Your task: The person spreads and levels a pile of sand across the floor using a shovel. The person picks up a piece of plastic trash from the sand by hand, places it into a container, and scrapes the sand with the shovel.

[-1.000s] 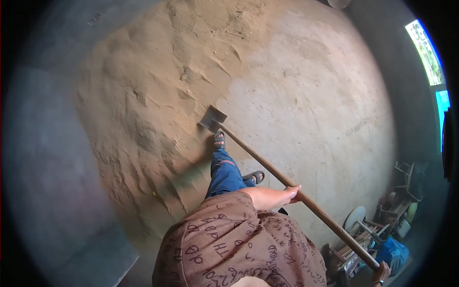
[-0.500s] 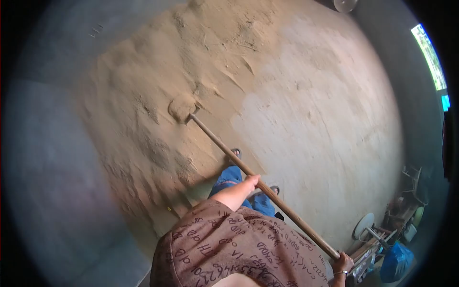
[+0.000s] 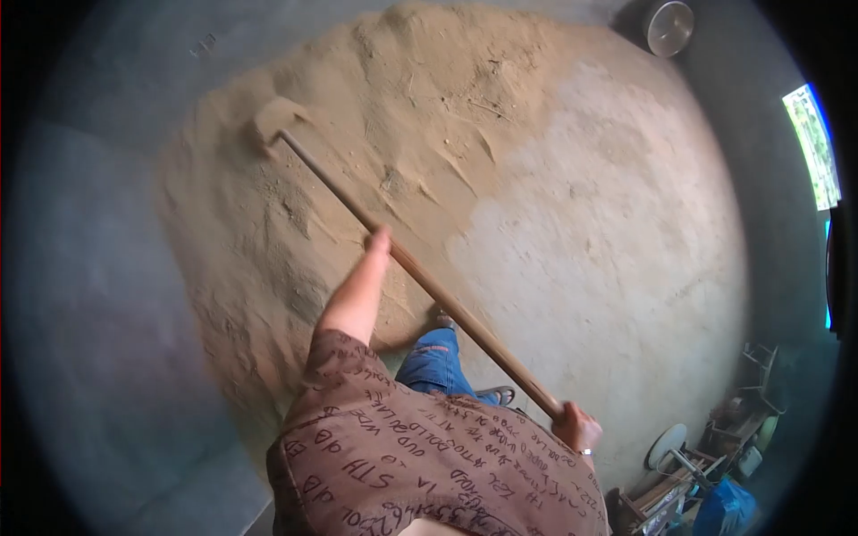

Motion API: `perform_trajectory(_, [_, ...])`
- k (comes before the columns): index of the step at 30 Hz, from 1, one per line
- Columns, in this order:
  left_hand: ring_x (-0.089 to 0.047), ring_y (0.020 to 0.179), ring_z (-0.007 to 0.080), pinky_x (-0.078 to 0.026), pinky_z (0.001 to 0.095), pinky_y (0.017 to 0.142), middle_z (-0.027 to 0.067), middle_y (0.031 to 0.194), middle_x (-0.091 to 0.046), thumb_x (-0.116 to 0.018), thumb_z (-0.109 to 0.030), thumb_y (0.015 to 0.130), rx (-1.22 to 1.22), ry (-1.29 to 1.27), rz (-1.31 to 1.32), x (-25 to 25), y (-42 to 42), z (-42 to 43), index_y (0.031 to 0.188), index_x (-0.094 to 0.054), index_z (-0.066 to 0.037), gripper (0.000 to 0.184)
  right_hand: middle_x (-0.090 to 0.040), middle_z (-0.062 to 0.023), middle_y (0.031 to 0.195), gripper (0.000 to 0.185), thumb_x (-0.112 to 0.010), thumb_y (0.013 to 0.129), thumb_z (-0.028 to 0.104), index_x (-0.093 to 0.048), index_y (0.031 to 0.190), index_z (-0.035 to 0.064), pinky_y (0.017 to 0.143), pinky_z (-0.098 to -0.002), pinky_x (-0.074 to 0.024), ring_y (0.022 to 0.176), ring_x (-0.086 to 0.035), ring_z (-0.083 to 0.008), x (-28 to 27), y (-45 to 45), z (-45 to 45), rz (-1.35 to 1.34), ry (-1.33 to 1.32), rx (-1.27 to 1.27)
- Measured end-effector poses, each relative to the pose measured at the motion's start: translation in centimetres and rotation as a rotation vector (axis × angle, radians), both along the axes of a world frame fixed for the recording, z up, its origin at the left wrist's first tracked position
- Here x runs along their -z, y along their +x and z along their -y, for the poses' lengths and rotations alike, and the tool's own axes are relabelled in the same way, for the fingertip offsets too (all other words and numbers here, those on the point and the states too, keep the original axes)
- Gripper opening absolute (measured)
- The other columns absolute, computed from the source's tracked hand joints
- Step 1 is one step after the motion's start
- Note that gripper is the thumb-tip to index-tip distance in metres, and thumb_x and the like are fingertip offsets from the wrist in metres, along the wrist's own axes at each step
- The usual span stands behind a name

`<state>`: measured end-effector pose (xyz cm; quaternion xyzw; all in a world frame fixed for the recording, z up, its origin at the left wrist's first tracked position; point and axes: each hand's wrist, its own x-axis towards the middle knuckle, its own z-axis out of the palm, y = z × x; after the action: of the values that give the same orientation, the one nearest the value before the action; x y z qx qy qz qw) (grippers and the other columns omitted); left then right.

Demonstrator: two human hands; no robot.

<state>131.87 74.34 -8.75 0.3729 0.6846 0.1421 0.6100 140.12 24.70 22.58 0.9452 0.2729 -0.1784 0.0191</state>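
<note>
A long wooden-handled shovel (image 3: 465, 322) runs diagonally across the head view, from lower right to upper left. Its blade (image 3: 275, 125) is blurred and carries sand over the far left part of a sand pile (image 3: 375, 134). Partway along the handle, my left hand (image 3: 380, 238) is closed round the wood with the arm stretched forward. My right hand (image 3: 576, 427), a band at its wrist, grips the near end of the handle beside my body.
Bare concrete floor (image 3: 599, 241) lies right of the pile; grey walls (image 3: 98, 295) stand on the left and at the back. A round metal bowl (image 3: 668, 29) is in the far right corner. At lower right are wooden furniture (image 3: 661, 500) and a blue plastic bag (image 3: 726, 509).
Both hands have moved forward and left with the shovel. The sand-laden blade has gone from the near middle of the pile to its far left part.
</note>
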Motion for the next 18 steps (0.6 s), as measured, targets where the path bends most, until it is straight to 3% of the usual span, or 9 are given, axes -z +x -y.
perform_trajectory(1, [-0.050,0.072,0.0188,-0.041,0.0360,0.069,0.0049,0.076,-0.052,-0.049,-0.033,0.076,-0.039,-0.028,0.106,-4.0,0.6,-1.7,0.079,-0.049,-0.008,0.025,-0.054,-0.0058,0.056,0.006,-0.055,0.065,0.016,-0.049,0.066,0.0149,0.050,-0.0349,-0.0427,0.053,-0.055,-0.0231,-0.7,0.0,-1.9,-0.025,0.182,-0.085])
perform_trajectory(2, [-0.047,0.058,0.0177,-0.043,0.0348,0.059,0.0028,0.064,-0.048,-0.048,-0.029,0.077,-0.133,0.024,0.160,-4.2,0.9,-2.8,0.071,-0.044,-0.010,0.021,-0.054,-0.0054,0.055,0.007,-0.056,0.066,0.018,-0.050,0.067,0.0147,0.048,-0.0351,-0.0429,0.050,-0.055,-0.0228,-1.6,-0.1,-2.8,-0.055,0.313,-0.148])
perform_trajectory(5, [-0.051,0.059,0.0193,-0.045,0.0346,0.057,0.0057,0.068,-0.051,-0.049,-0.024,0.074,-0.084,-0.141,0.207,-4.0,1.1,1.1,0.075,-0.046,-0.007,0.017,-0.054,-0.0058,0.055,0.008,-0.056,0.063,0.013,-0.051,0.069,0.0144,0.049,-0.0350,-0.0428,0.051,-0.055,-0.0229,-1.6,0.2,0.8,0.004,0.167,-0.111])
perform_trajectory(7, [-0.054,0.062,0.0216,-0.045,0.0373,0.057,0.0092,0.072,-0.054,-0.050,-0.020,0.067,0.005,-0.273,0.203,-4.6,1.7,9.7,0.078,-0.049,-0.005,0.018,-0.054,-0.0060,0.055,0.010,-0.055,0.060,0.010,-0.051,0.069,0.0146,0.051,-0.0349,-0.0422,0.054,-0.056,-0.0231,-2.0,0.5,7.4,0.063,0.069,-0.051])
perform_trajectory(8, [-0.056,0.063,0.0209,-0.047,0.0375,0.056,0.0088,0.072,-0.057,-0.049,-0.024,0.073,0.060,-0.317,0.232,-2.6,1.7,14.1,0.081,-0.051,-0.007,0.019,-0.054,-0.0062,0.055,0.011,-0.055,0.059,0.009,-0.051,0.068,0.0147,0.052,-0.0350,-0.0415,0.055,-0.056,-0.0233,-2.6,0.6,10.6,0.104,0.038,0.003])
perform_trajectory(10, [-0.056,0.062,0.0213,-0.047,0.0371,0.056,0.0083,0.071,-0.057,-0.050,-0.023,0.071,0.080,-0.543,0.237,-1.2,2.3,23.6,0.081,-0.052,-0.008,0.018,-0.053,-0.0058,0.055,0.010,-0.055,0.057,0.009,-0.051,0.065,0.0146,0.052,-0.0357,-0.0396,0.055,-0.055,-0.0239,-3.3,0.5,19.0,0.206,-0.071,0.052])
perform_trajectory(12, [-0.056,0.063,0.0194,-0.048,0.0359,0.056,0.0066,0.071,-0.056,-0.050,-0.023,0.075,0.046,-0.573,0.191,-3.5,2.7,33.8,0.083,-0.051,-0.009,0.016,-0.051,-0.0055,0.054,0.010,-0.055,0.054,0.010,-0.050,0.061,0.0141,0.051,-0.0359,-0.0382,0.056,-0.054,-0.0246,-5.7,-0.4,26.8,0.272,-0.118,0.057])
perform_trajectory(14, [-0.056,0.064,0.0191,-0.048,0.0362,0.057,0.0059,0.071,-0.056,-0.049,-0.027,0.077,0.192,-0.666,0.178,-5.8,2.0,42.1,0.082,-0.052,-0.009,0.019,-0.049,-0.0063,0.054,0.011,-0.055,0.052,0.010,-0.047,0.058,0.0131,0.049,-0.0375,-0.0374,0.056,-0.052,-0.0262,-8.9,-1.8,33.4,0.300,-0.194,0.068])
perform_trajectory(18, [-0.055,0.062,0.0207,-0.048,0.0359,0.058,0.0070,0.070,-0.055,-0.047,-0.030,0.079,0.424,-0.821,0.238,-5.6,0.2,55.9,0.081,-0.051,-0.009,0.022,-0.048,-0.0100,0.053,0.012,-0.055,0.050,0.009,-0.043,0.052,0.0097,0.048,-0.0412,-0.0361,0.055,-0.050,-0.0301,-12.8,-5.8,47.0,0.356,-0.258,0.142])
